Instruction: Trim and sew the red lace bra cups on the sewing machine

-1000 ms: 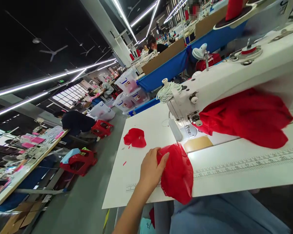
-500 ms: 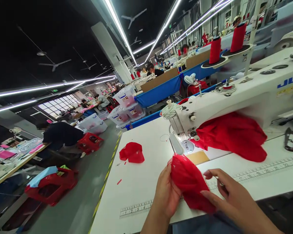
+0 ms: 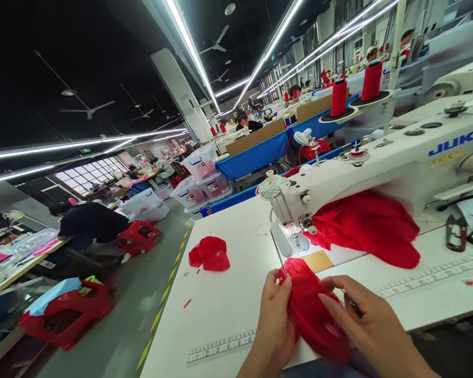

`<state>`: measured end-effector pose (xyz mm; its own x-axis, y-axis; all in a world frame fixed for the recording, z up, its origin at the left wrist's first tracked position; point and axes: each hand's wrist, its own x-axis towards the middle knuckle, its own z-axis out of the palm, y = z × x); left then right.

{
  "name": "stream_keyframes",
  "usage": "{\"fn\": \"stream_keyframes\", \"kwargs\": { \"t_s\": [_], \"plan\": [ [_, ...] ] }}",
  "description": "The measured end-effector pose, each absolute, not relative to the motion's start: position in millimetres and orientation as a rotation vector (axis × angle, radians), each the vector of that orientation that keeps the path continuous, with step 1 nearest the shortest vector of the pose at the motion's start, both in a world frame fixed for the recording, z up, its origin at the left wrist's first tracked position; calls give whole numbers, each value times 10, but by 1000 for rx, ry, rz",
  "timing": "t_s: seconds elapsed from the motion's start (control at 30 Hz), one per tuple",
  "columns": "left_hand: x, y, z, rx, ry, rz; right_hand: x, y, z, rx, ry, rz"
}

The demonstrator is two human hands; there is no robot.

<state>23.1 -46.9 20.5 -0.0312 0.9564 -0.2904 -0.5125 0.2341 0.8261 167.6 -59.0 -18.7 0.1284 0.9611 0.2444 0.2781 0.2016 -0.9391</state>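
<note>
Red fabric (image 3: 305, 299) was gripped.
Its left edge was pinched by left fingers (image 3: 285, 290); whether right fingers (image 3: 337, 311), opposite, were closed could not be told.

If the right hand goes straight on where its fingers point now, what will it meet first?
The right hand would probably meet the red fabric in the left hand; whether they touch now is unclear.

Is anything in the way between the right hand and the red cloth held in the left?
Nothing visible: the right hand has its fingertips right at the edge of the red cloth. Whether they touch it, I can't tell.
</note>
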Motion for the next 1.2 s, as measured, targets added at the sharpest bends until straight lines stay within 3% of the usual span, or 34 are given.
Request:
{"fn": "stream_keyframes", "kwargs": {
  "t_s": [0.23,0.4,0.53,0.63,0.77,1.0,1.2],
  "plan": [
    [203,-460,81,725,1112,1217,1720,-392,-269,-1189,-1276,1222],
    [96,-495,-57,1208,1490,1214,1850,-307,-220,-1018,-1221,1475],
    [102,-552,-2,1680,1610,1385,1835,-306,-101,-1027,-1523,1378],
    [80,-507,126,1769,1436,1188,1780,-307,-58,-1027,-1660,1328],
    [-40,-308,219,1429,1306,903,1799,-235,-142,-1126,-1782,1316],
    [-134,6,155,1265,1300,828,1905,-86,-185,-1501,-1932,881],
    [-47,88,107,1143,1207,823,1823,-36,-230,-1434,-1886,784]
  ]
}}
